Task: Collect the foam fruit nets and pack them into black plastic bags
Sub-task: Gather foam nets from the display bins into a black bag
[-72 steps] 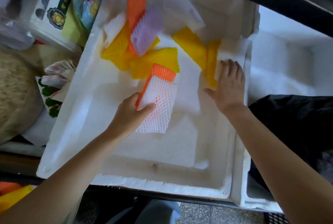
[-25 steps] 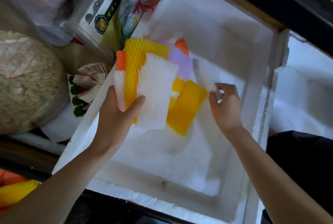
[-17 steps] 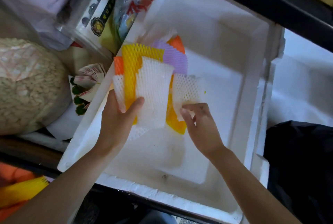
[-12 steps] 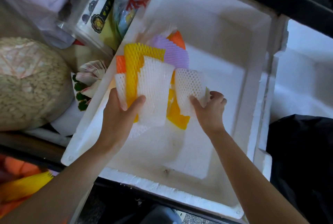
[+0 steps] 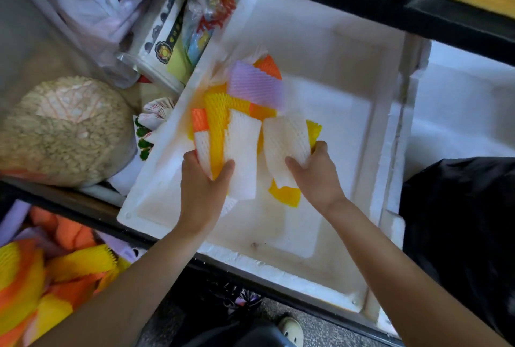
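Seen from the head camera, the left hand (image 5: 204, 187) grips a fanned bundle of foam nets (image 5: 220, 129) in yellow, orange, white and purple, thumb on top, inside a white polystyrene box (image 5: 390, 151). Just beside it, the right hand (image 5: 315, 176) curls its fingers round a white foam net (image 5: 284, 140), with a yellow foam net (image 5: 285, 194) behind it. A black plastic bag (image 5: 459, 221) lies outside the box at the right, and a pile of yellow and orange nets (image 5: 41, 277) sits at the lower left.

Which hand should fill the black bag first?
Probably the right hand: it grips a white net, and the black bag sits on its side; the left hand, gripping the net stack, is farther.
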`<state>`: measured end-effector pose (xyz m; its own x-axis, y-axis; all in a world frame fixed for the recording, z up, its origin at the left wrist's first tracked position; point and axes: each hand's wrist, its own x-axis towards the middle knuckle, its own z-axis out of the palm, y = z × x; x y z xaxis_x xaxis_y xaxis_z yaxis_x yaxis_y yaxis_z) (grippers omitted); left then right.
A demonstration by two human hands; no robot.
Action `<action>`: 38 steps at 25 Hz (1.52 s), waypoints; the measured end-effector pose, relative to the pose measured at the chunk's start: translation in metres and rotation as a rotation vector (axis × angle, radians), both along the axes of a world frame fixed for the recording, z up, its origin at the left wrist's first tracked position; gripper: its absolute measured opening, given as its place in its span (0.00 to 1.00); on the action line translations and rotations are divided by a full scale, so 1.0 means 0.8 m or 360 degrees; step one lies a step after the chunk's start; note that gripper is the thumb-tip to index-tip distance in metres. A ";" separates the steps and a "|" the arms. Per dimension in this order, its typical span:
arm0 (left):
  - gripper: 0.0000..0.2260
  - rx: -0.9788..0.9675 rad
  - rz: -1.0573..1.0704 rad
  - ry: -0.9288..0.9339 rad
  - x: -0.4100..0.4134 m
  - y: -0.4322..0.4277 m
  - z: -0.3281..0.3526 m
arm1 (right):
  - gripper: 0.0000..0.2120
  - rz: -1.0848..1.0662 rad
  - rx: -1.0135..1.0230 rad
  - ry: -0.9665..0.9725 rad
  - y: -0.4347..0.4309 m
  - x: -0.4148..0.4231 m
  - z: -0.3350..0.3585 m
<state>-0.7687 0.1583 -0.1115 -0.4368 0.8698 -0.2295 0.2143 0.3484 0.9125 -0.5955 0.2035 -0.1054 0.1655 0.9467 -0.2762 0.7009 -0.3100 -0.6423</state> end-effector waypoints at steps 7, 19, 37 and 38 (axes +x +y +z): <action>0.16 0.0399 -0.0179 -0.0167 0.111 -0.063 0.070 | 0.26 0.0454 0.0285 0.0199 -0.089 0.033 0.113; 0.12 0.1303 -0.0631 -0.0065 0.282 -0.155 0.234 | 0.29 0.0202 0.1093 0.0308 -0.185 0.188 0.307; 0.11 0.0245 -0.0813 -0.0066 0.367 -0.113 0.294 | 0.32 0.0594 0.0656 -0.0815 -0.266 0.380 0.241; 0.11 0.0191 -0.0864 -0.0074 0.366 -0.113 0.299 | 0.32 0.0622 0.0450 -0.0762 -0.260 0.384 0.241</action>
<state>-0.4760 0.0678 0.1274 0.0892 0.9884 -0.1230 0.2927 0.0921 0.9518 -0.2882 -0.0048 0.0875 -0.1613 0.9869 0.0094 0.9546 0.1585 -0.2523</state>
